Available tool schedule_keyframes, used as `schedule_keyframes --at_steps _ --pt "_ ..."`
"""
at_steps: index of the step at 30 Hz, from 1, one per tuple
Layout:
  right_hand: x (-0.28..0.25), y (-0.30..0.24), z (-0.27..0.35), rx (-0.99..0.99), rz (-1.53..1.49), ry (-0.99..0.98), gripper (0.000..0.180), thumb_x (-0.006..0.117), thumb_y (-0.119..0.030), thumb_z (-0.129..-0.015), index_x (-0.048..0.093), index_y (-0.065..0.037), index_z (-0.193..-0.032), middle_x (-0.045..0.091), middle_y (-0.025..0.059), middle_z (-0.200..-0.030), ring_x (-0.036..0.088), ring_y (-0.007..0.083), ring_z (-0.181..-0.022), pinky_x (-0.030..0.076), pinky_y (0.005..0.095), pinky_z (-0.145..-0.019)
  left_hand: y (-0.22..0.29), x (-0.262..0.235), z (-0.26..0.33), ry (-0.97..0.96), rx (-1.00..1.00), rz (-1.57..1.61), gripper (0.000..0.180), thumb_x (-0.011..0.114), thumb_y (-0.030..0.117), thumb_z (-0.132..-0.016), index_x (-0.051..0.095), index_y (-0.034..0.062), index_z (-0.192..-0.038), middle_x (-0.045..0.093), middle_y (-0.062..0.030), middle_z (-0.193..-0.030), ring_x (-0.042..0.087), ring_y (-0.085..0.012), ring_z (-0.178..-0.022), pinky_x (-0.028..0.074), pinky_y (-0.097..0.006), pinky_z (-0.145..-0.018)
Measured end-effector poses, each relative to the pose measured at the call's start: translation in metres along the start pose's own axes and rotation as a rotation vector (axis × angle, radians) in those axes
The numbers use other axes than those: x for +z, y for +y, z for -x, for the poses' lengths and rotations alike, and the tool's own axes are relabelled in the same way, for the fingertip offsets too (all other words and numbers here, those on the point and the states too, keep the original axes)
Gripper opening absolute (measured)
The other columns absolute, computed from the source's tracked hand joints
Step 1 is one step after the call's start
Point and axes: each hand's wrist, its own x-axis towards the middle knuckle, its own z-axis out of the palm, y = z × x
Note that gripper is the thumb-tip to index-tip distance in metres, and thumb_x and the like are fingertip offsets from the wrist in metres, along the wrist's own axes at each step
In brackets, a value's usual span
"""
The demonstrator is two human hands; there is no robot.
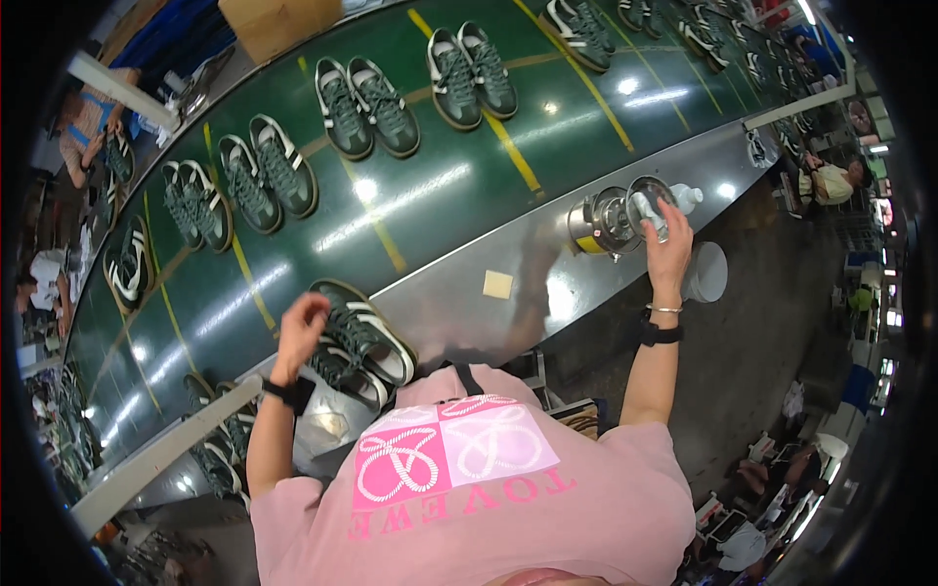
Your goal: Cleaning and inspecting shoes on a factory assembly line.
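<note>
My right hand point(670, 252) is at the round metal container point(596, 223) with its lid point(642, 188) tipped up. Its fingers are closed on a white crumpled wad point(648, 213), cloth-like, in front of the lid. At the near edge of the green belt, my left hand point(301, 330) has its fingers curled together beside a dark green shoe with white stripes point(376, 337). Whether anything is between those fingers is hidden. A second shoe of the same kind point(344, 374) lies under the first, close to my body.
Pairs of dark green shoes point(366, 107) stand along the green conveyor belt point(430, 195). A yellow square pad point(497, 284) lies on the metal ledge point(440, 293). A white bucket point(705, 272) stands beyond my right wrist. A pale rail point(176, 454) crosses at left; a co-worker point(88, 137) holds a shoe.
</note>
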Motion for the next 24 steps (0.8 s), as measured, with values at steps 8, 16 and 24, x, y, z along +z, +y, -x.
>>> schedule_keyframes --at_steps 8,16,24 --pt "0.040 0.025 -0.012 0.043 -0.140 -0.031 0.023 0.074 -0.016 -0.083 0.075 -0.007 -0.104 0.068 0.0128 -0.097 0.066 0.0309 -0.091 0.051 0.0380 -0.084 -0.129 -0.013 -0.051 0.249 -0.348 -0.528 0.070 0.060 0.062 -0.087 0.066 -0.0019 -0.117 0.067 -0.0251 -0.114 0.061 -0.0396 -0.112 0.046 -0.044 -0.098" --pt "0.037 0.037 -0.013 0.050 -0.094 -0.142 0.023 0.072 -0.016 -0.086 0.074 -0.007 -0.107 0.071 0.0131 -0.099 0.068 0.0288 -0.093 0.052 0.0371 -0.083 -0.072 0.008 -0.070 0.036 -0.534 -0.337 0.090 0.063 0.076 -0.075 0.062 0.0043 -0.129 0.064 -0.0205 -0.127 0.057 -0.0326 -0.124 0.037 -0.043 -0.106" --pt "0.033 0.031 -0.016 -0.038 -0.073 -0.121 0.023 0.067 -0.016 -0.092 0.072 -0.004 -0.111 0.071 0.0131 -0.103 0.068 0.0282 -0.093 0.052 0.0371 -0.082 -0.004 0.014 -0.032 0.046 -0.344 0.351 0.057 0.077 0.036 -0.087 0.047 0.0084 -0.127 0.063 -0.0070 -0.103 0.060 -0.0147 -0.093 0.049 -0.029 -0.080"
